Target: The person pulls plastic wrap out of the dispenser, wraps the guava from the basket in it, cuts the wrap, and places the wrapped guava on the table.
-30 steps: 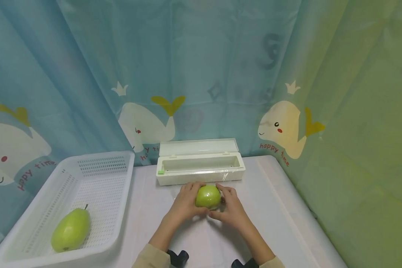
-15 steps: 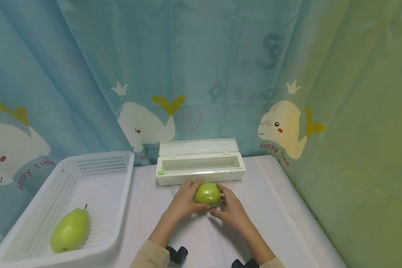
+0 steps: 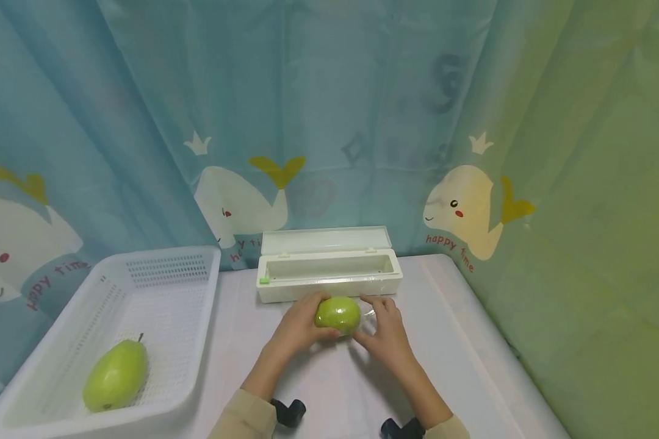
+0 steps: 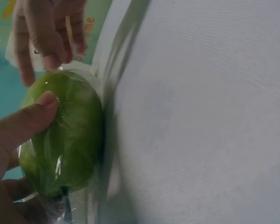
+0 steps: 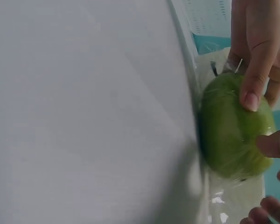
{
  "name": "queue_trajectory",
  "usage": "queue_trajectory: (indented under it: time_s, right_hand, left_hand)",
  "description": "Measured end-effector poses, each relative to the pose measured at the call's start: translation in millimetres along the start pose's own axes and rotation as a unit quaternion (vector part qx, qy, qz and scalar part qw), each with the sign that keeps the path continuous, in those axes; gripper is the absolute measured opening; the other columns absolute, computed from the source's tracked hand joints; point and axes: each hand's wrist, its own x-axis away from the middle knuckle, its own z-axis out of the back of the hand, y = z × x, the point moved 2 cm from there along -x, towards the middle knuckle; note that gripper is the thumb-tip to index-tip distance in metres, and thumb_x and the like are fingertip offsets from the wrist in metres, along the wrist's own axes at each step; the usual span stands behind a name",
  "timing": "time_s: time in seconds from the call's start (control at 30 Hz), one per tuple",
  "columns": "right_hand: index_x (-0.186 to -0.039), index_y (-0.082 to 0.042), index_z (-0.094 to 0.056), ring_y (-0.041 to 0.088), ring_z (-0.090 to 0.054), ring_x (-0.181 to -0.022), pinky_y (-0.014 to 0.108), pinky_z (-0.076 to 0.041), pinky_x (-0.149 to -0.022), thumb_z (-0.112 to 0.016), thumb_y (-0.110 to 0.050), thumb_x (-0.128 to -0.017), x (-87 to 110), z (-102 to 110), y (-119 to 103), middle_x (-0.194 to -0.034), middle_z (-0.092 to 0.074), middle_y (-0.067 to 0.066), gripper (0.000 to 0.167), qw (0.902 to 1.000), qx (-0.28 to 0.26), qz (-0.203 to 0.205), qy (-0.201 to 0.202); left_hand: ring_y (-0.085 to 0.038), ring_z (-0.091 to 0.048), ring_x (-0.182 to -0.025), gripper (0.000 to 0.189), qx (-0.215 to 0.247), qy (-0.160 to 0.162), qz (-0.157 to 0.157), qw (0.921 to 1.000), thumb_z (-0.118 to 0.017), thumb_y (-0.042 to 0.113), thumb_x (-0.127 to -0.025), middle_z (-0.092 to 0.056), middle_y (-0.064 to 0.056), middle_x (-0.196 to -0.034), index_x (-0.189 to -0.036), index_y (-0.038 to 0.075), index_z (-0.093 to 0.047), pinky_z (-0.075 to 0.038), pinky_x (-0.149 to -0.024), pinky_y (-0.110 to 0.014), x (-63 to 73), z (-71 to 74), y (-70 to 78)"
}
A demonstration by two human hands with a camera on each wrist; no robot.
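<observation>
A green pear [image 3: 337,313] wrapped in clear cling film [image 4: 59,163] lies between both hands, just in front of the white cling film box. My left hand [image 3: 296,326] grips it from the left, its thumb across the top in the left wrist view. On the other side, my right hand [image 3: 388,335] has its fingers spread and gently bent, with the thumb [image 5: 273,143] at the pear's end in the right wrist view. A loose bit of film shows near those fingers, which stand apart from the fruit. The pear's stem [image 4: 66,205] points toward the left palm.
Behind the hands stands the cling film box [image 3: 329,291], its lid [image 3: 325,241] raised. At left, a white plastic basket [image 3: 211,311] holds another green pear [image 3: 115,378]. A curtain [image 3: 335,110] hangs along the back and right of the white table [image 3: 472,378].
The pear has shifted slightly left and away from me with my left hand. My right hand has moved a little right, widening its gap from the pear, and film shows there.
</observation>
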Motion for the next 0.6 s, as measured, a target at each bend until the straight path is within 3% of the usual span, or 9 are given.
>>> queue_trajectory:
  time_s: [0.1,0.33,0.47,0.6]
  right_hand:
    - [-0.132,-0.015,-0.061,0.035,-0.055,-0.114,0.052,-0.05,-0.092,-0.089,-0.012,-0.067,-9.1,1.0,-9.2,-0.123,-0.058,0.013,0.071,0.9987,0.035,0.037,-0.007]
    - [-0.138,-0.016,-0.058,0.032,-0.059,-0.114,0.049,-0.052,-0.093,-0.091,-0.021,-0.07,-25.1,-7.9,-21.7,-0.128,-0.06,0.011,0.076,0.9877,0.096,0.067,-0.103]
    - [-0.137,-0.017,-0.059,0.031,-0.06,-0.111,0.048,-0.053,-0.089,-0.093,-0.029,-0.068,-27.8,-10.2,-21.7,-0.127,-0.061,0.01,0.078,0.9826,0.136,0.07,-0.105]
    - [-0.138,-0.018,-0.059,0.03,-0.06,-0.112,0.048,-0.053,-0.089,-0.094,-0.035,-0.065,-29.7,-11.5,-20.2,-0.126,-0.062,0.008,0.082,0.9784,0.159,0.083,-0.102]
  left_hand:
    - [-0.025,-0.06,-0.109,0.069,0.005,-0.004,0.001,1.0,-0.09,0.034,-0.072,-0.064,-0.006,-0.122,-0.128,0.011,-0.057,-0.049,-0.091,-0.047,-1.0,2.9,-0.6]
    - [-0.027,-0.059,-0.106,0.071,-0.001,-0.019,0.021,0.9996,-0.087,0.042,-0.074,-0.052,-0.013,-0.131,-0.131,0.012,-0.058,-0.051,-0.088,-0.046,-4.4,4.0,-4.7]
    - [-0.028,-0.059,-0.107,0.076,0.005,-0.014,0.044,0.9989,-0.085,0.046,-0.075,-0.05,-0.012,-0.13,-0.137,0.013,-0.056,-0.051,-0.089,-0.048,-1.7,2.6,-6.7]
    - [-0.028,-0.058,-0.111,0.078,0.012,0.004,0.048,0.9988,-0.084,0.046,-0.077,-0.053,-0.011,-0.131,-0.141,0.015,-0.053,-0.05,-0.091,-0.05,0.9,1.2,-9.0]
